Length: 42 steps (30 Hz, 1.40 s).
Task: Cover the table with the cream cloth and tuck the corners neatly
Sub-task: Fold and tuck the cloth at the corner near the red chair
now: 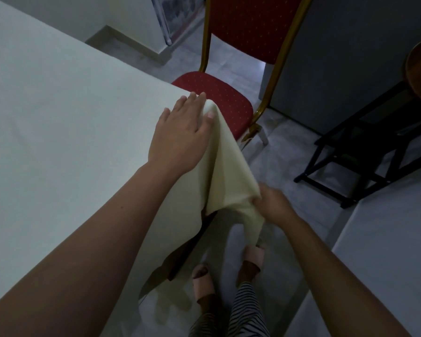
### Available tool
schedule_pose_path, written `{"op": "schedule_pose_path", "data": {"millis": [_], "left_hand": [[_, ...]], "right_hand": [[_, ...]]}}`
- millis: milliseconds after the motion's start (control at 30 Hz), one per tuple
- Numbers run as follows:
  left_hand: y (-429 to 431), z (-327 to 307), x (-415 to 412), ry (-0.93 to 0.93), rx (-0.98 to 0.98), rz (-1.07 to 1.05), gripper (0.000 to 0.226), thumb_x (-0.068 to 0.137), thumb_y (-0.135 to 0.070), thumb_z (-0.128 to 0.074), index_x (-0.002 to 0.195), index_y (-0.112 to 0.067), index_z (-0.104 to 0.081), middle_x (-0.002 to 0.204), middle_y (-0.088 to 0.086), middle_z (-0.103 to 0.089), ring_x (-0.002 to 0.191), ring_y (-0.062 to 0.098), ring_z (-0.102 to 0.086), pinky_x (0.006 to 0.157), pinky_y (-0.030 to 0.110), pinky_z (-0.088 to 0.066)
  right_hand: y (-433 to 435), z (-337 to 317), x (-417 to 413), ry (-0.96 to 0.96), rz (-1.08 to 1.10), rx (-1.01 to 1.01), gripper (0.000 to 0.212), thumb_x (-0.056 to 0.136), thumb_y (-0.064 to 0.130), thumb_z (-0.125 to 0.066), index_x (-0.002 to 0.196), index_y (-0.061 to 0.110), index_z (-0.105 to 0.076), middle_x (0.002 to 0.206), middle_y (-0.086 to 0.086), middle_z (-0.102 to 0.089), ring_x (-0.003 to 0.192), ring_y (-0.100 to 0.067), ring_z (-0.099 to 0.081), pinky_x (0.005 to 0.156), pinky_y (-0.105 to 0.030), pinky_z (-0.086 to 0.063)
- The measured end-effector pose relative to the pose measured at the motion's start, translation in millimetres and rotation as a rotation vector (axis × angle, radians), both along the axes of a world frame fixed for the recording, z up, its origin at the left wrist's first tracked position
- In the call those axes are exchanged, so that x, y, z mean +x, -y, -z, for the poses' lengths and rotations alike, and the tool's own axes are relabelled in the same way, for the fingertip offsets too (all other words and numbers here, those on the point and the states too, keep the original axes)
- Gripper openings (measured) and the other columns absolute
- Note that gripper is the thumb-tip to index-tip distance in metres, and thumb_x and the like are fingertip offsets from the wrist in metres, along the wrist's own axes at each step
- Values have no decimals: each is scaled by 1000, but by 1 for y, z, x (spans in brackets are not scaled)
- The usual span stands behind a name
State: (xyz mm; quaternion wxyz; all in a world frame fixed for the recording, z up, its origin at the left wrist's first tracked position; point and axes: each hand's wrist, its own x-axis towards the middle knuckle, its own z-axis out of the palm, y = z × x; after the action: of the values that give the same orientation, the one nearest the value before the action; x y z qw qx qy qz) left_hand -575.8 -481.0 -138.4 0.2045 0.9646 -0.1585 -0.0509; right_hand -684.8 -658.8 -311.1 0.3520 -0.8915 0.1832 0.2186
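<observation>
**Corner pinned from above, loose flap held low and to the right**

The cream cloth (58, 122) is spread over the worktop (189, 247), of which only a dark leg shows bare. It reaches the far-right corner, where the work is.

Your left hand (180, 139) lies flat on that corner with fingers straight, their tips at the edge. It presses the cloth down and holds nothing.

From that pinned corner, a loose flap of the cloth runs down, nearer and rightward to your right hand (275, 205). That line is the flap's long axis. The flap stands out from the worktop's side like a tent rather than hanging against it.

Your right hand is the nearer one to the free end and has it already. The grip looks closed on the gathered cloth, fingers curled round it, though the hand is blurred and I can't tell you exactly how they lie. A tail of cloth hangs below the grip toward the floor.

My judgement is that the coming move turns on swinging that flap left, back in against the side below your left hand. The red chair (216, 100) stands just beyond the corner, clear of the flap.
</observation>
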Motion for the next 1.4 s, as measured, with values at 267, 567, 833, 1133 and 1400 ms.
{"op": "schedule_pose_path", "data": {"millis": [267, 567, 833, 1133, 1400], "left_hand": [[0, 0, -1, -13, 12, 8, 51, 102, -40, -22, 151, -25, -20, 159, -3, -19, 147, 12, -10, 119, 36, -4], [0, -1, 0, 10, 12, 11, 51, 102, -41, -23, 151, -25, -21, 158, -2, -21, 147, 13, -12, 119, 36, -6], [0, 0, -1, 4, 2, 11, 52, 102, -41, -26, 151, -25, -21, 158, -3, -22, 147, 13, -12, 119, 36, -6], [1, 0, -1, 13, 1, 3, 51, 102, -40, -25, 151, -25, -22, 158, -2, -22, 147, 12, -13, 118, 36, -7], [1, -1, -2, 14, -1, -7, 51, 102, -41, -26, 150, -26, -23, 158, -4, -22, 147, 11, -13, 118, 35, -7]], "right_hand": [[37, -13, 17, 342, 469, -276, 31, 93, 7, -34, 103, 11, -63, 86, -12, -62, 74, -27, -53, 63, -31, -40], [-74, 16, 7, 256, 381, 24, 88, 80, 47, -68, 148, 24, -17, 157, -4, -19, 139, -26, -23, 112, -46, -25], [-61, -20, 67, 559, 584, -96, 35, 81, 42, -64, 105, 21, -50, 105, 2, -56, 95, -14, -54, 82, -35, -46], [-49, -39, 76, 364, 421, 425, 12, 92, 25, -49, 96, 21, -60, 96, 2, -67, 82, -13, -64, 74, -33, -55], [-46, -21, 92, 476, 288, 373, 59, 91, 22, -53, 143, 34, -29, 145, 6, -42, 129, -14, -42, 106, -40, -40]]}}
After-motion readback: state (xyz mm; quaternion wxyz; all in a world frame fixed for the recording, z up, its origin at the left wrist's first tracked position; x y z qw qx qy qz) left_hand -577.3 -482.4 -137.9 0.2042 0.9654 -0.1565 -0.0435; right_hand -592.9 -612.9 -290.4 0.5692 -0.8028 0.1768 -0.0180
